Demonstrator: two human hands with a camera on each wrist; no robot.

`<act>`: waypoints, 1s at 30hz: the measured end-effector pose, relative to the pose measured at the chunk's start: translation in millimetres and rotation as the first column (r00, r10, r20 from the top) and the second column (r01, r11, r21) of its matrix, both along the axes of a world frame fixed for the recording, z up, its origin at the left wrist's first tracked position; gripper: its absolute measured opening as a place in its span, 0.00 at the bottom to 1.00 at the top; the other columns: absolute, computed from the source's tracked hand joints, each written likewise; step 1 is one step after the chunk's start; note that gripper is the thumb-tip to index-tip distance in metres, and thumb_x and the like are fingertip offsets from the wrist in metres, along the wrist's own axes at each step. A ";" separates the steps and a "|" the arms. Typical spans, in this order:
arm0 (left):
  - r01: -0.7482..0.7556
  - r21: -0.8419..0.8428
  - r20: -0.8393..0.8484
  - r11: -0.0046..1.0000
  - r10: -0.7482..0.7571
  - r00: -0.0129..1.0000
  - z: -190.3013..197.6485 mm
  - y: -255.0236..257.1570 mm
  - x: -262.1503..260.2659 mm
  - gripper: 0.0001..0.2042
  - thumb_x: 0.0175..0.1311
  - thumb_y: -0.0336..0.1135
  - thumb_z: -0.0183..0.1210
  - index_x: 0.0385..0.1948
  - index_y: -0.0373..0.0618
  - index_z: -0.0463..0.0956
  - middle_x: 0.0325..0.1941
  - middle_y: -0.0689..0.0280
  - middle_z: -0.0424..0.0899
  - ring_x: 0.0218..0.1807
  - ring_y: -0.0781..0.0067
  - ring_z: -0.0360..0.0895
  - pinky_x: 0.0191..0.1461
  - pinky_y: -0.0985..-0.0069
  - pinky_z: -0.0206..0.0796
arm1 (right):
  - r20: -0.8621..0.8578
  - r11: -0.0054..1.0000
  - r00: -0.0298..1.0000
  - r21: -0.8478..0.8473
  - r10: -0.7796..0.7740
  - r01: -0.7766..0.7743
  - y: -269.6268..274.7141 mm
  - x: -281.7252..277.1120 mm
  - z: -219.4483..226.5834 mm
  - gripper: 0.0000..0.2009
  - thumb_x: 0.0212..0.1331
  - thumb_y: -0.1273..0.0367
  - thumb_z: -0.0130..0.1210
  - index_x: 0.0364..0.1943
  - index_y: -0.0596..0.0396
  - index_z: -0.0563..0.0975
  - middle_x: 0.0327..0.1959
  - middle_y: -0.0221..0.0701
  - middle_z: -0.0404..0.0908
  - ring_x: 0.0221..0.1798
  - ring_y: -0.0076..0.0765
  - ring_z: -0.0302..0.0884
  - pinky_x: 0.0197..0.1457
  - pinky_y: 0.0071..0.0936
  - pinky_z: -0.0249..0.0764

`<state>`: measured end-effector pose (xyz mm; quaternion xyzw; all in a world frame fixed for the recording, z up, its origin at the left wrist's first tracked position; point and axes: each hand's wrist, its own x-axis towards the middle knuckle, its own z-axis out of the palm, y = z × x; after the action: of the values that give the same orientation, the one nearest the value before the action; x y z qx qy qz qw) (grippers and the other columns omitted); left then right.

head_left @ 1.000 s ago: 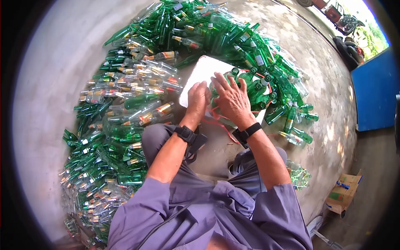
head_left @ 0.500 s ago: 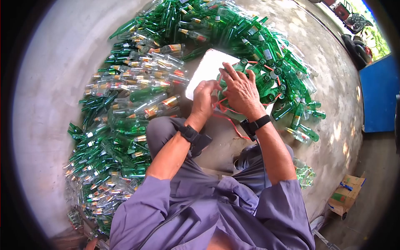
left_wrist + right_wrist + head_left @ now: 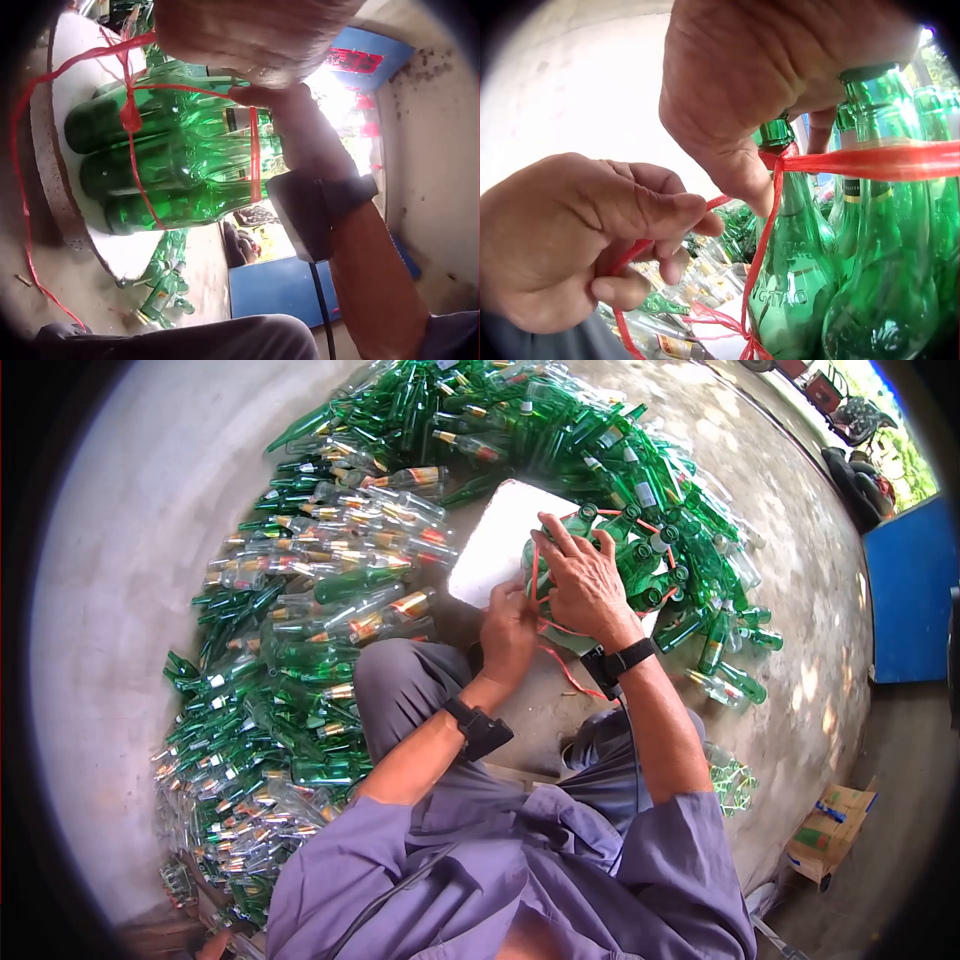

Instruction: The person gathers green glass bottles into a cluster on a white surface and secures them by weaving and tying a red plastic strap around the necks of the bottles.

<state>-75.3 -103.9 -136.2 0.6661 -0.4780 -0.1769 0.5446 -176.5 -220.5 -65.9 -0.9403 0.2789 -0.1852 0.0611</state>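
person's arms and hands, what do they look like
Purple sleeves end near the elbows. The left hand and right hand are gloveless, each with a black wrist strap and boxy black unit; a dark cable leaves the right one.

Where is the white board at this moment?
In the head view, the white board is just above the middle of the picture, beneath the green bottles tied with red string, and its bare left part shows just beyond the person's left hand.
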 end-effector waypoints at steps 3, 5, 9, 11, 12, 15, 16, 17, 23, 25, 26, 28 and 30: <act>-0.015 0.024 0.039 1.000 0.014 0.999 -30.0 -1.7 -8.6 0.05 0.68 0.30 0.54 0.37 0.40 0.78 0.43 0.53 0.80 0.39 0.52 0.80 0.42 0.62 0.71 | 0.066 0.999 0.998 0.044 0.020 -0.023 -0.7 -0.3 2.5 0.32 0.42 0.74 0.57 0.60 0.53 0.75 0.72 0.34 0.66 0.60 0.43 0.75 0.73 0.54 0.54; 0.072 0.192 -0.259 0.979 -0.020 0.966 -48.1 -1.6 -20.3 0.07 0.68 0.34 0.54 0.32 0.41 0.76 0.35 0.51 0.81 0.36 0.50 0.80 0.39 0.60 0.69 | 0.080 0.998 0.996 0.053 0.039 -0.043 -1.1 -2.3 4.2 0.32 0.42 0.74 0.57 0.60 0.53 0.75 0.72 0.35 0.67 0.61 0.44 0.74 0.73 0.54 0.53; 0.091 0.234 -0.301 0.968 -0.016 0.953 -44.4 -7.0 -27.1 0.09 0.67 0.35 0.55 0.30 0.39 0.75 0.31 0.50 0.80 0.33 0.49 0.80 0.38 0.59 0.69 | 0.128 0.996 0.988 0.024 0.085 -0.088 -1.2 -6.6 2.8 0.30 0.42 0.74 0.58 0.58 0.52 0.77 0.70 0.37 0.69 0.63 0.46 0.73 0.75 0.55 0.51; 0.084 0.215 -0.269 0.973 -0.023 0.963 -48.8 -10.4 -28.3 0.08 0.67 0.34 0.54 0.30 0.40 0.76 0.28 0.50 0.80 0.32 0.49 0.81 0.36 0.59 0.68 | 0.142 0.995 0.985 0.003 0.095 -0.097 0.3 -8.0 5.2 0.29 0.42 0.73 0.58 0.57 0.52 0.77 0.69 0.37 0.70 0.63 0.46 0.73 0.75 0.55 0.50; 0.084 0.214 -0.270 0.973 -0.023 0.963 -51.9 -12.4 -27.7 0.08 0.67 0.34 0.54 0.30 0.40 0.76 0.28 0.50 0.80 0.32 0.49 0.81 0.36 0.59 0.68 | 0.156 0.996 0.984 -0.056 0.082 -0.074 2.3 -9.1 9.8 0.26 0.45 0.73 0.59 0.56 0.52 0.77 0.66 0.38 0.73 0.63 0.46 0.73 0.74 0.55 0.53; 0.118 0.072 -0.320 0.990 -0.089 0.943 -59.8 -11.2 -25.7 0.09 0.66 0.35 0.56 0.28 0.41 0.77 0.26 0.50 0.80 0.32 0.50 0.81 0.35 0.61 0.68 | 0.297 0.991 0.954 -0.132 0.047 -0.008 18.1 -15.4 12.1 0.19 0.50 0.74 0.60 0.50 0.54 0.79 0.57 0.38 0.80 0.60 0.46 0.77 0.69 0.53 0.61; 0.107 0.095 -0.210 0.990 -0.085 0.974 -58.1 -9.7 -24.6 0.09 0.67 0.36 0.56 0.28 0.41 0.77 0.27 0.51 0.80 0.32 0.50 0.81 0.35 0.61 0.69 | 0.421 0.988 0.907 -0.148 0.034 0.032 26.4 -16.1 14.6 0.16 0.51 0.75 0.60 0.47 0.55 0.80 0.51 0.38 0.84 0.57 0.46 0.80 0.66 0.51 0.66; 0.094 0.118 -0.098 0.989 -0.082 0.992 -56.7 -7.2 -22.9 0.10 0.67 0.36 0.56 0.28 0.41 0.77 0.27 0.51 0.81 0.31 0.50 0.81 0.35 0.61 0.69 | 0.484 0.975 0.874 -0.214 0.048 0.065 37.6 -18.2 18.8 0.10 0.53 0.77 0.59 0.41 0.55 0.81 0.41 0.36 0.86 0.46 0.45 0.84 0.54 0.43 0.76; 0.234 0.138 -0.097 0.962 -0.222 0.970 -33.9 15.9 -20.5 0.11 0.65 0.41 0.59 0.33 0.43 0.81 0.30 0.50 0.84 0.35 0.47 0.83 0.38 0.60 0.73 | 0.285 0.884 0.875 0.379 -0.392 0.273 89.9 -24.4 -22.8 0.13 0.63 0.63 0.58 0.43 0.58 0.81 0.32 0.43 0.84 0.35 0.51 0.84 0.39 0.42 0.77; 0.232 0.168 -0.134 0.958 -0.211 0.968 -33.0 17.8 -22.1 0.09 0.65 0.37 0.59 0.34 0.41 0.82 0.29 0.52 0.85 0.34 0.64 0.83 0.38 0.67 0.73 | 0.215 0.839 0.855 0.409 -0.472 0.360 85.9 -22.1 -30.2 0.13 0.63 0.63 0.58 0.44 0.58 0.82 0.32 0.44 0.85 0.35 0.52 0.84 0.39 0.42 0.78; 0.226 0.196 -0.174 0.954 -0.193 0.966 -32.3 18.1 -23.0 0.07 0.65 0.33 0.60 0.35 0.40 0.82 0.28 0.54 0.86 0.34 0.81 0.83 0.37 0.73 0.73 | 0.138 0.788 0.830 0.430 -0.540 0.441 83.3 -20.9 -33.2 0.14 0.63 0.63 0.58 0.46 0.57 0.83 0.32 0.45 0.85 0.34 0.52 0.84 0.39 0.42 0.78; 0.219 0.207 -0.139 0.953 -0.193 0.971 -30.3 17.9 -25.2 0.06 0.64 0.32 0.59 0.35 0.39 0.82 0.28 0.53 0.86 0.32 0.76 0.84 0.37 0.71 0.74 | 0.148 0.764 0.819 0.481 -0.555 0.431 79.9 -17.6 -40.7 0.13 0.63 0.63 0.56 0.44 0.57 0.83 0.32 0.45 0.85 0.35 0.54 0.84 0.41 0.44 0.78; 0.214 0.224 -0.105 0.951 -0.194 0.975 -34.7 20.0 -25.3 0.06 0.64 0.32 0.59 0.34 0.39 0.82 0.28 0.52 0.85 0.30 0.71 0.85 0.36 0.70 0.74 | 0.152 0.734 0.806 0.534 -0.572 0.419 77.6 -17.1 -53.8 0.13 0.62 0.63 0.55 0.42 0.56 0.84 0.33 0.46 0.85 0.35 0.55 0.84 0.43 0.46 0.78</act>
<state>-100.6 -83.9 -170.9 0.6649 -0.4976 -0.3142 0.4600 -193.6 -142.9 -119.7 -0.7443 0.5459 -0.2639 0.2801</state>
